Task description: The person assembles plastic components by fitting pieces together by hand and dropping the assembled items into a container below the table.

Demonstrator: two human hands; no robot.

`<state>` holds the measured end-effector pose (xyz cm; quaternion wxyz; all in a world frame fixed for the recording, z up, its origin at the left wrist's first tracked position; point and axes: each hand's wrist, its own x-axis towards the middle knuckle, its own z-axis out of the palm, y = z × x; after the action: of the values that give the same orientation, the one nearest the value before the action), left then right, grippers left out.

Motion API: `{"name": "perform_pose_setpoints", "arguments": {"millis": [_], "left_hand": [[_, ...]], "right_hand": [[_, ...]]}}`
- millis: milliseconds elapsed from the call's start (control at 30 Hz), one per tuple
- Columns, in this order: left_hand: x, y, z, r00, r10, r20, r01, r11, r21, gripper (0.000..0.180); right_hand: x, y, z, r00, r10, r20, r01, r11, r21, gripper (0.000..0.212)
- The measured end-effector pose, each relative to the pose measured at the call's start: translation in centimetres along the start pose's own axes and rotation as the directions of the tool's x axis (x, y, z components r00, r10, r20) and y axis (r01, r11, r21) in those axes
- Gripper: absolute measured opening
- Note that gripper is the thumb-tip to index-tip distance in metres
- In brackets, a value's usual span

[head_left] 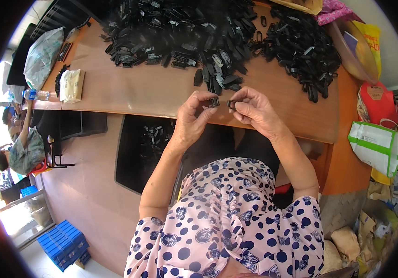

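Over the table's near edge, my left hand [194, 113] pinches a small black plastic part [213, 101] between thumb and fingers. Close to its right, my right hand [254, 110] grips another small black plastic piece [232, 104], shaped like a little frame. The two pieces are apart, with a narrow gap between them. Beyond my hands, a large heap of black plastic parts [180, 32] covers the far side of the brown table [129, 92]. To the right lies a second pile of black frame-like parts [301, 51].
A black tray [131, 162] with some parts sits below the table edge at left. A tissue pack [72, 86], a water bottle [36, 94] and a plastic bag [44, 55] are on the left. Bags, including a white-green one [375, 146], crowd the right. Another person [25, 148] sits far left.
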<state>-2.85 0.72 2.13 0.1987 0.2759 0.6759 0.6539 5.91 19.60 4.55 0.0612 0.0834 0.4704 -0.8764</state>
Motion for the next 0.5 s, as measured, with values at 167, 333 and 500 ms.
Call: {"name": "perform_pose_setpoints", "arguments": {"millis": [167,333,500], "left_hand": [[-0.6,0.1,0.4,0.994,0.095,0.046,-0.098,0.993,0.068,0.022],[-0.9,0.8,0.3,0.984,0.151,0.093,-0.163,0.976,0.147,0.022],[-1.4,0.7,0.2,0.977,0.169,0.134,-0.192,0.964,0.186,0.019]], "right_hand": [[-0.2,0.2,0.8,0.999,0.046,0.021,-0.046,0.999,0.001,0.014],[-0.7,0.3,0.5,0.998,0.057,0.041,-0.057,0.998,-0.011,0.014],[-1.1,-0.2,0.3,0.989,0.135,0.054,-0.132,0.990,-0.058,0.014]]}}
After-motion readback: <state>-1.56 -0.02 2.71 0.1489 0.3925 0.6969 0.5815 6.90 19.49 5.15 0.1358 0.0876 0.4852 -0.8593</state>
